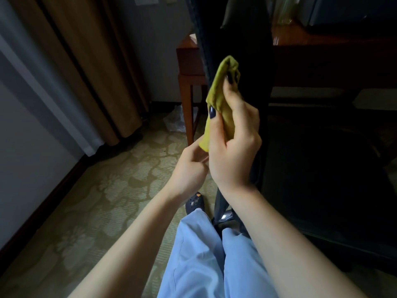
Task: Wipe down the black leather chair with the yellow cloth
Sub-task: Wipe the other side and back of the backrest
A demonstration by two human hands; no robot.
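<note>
The left hand (191,166) curls at the lower tip of the yellow cloth (217,93); whether it pinches is hidden. The right hand (234,147) grips the cloth, bunched upright. The black leather chair (247,39) stands just rightward, nearer that hand.

Loads of room on the left: bare patterned carpet (96,211) all the way to the wall (25,158) and curtain (96,72). Straight ahead, blocked by the tall back of the black leather chair (236,39), with the right hand (234,147) gripping the yellow cloth (221,97) close in front of its edge and the left hand (191,166) pinching the lower end. Only a slim gap between chair back and wooden side table (189,59), plus a crumpled plastic bag (175,121) on the floor by the table legs. Right side pretty much walled off by chair and desk (322,44). Down low, tight between light blue trousers (204,254) and chair base (223,214).
</note>
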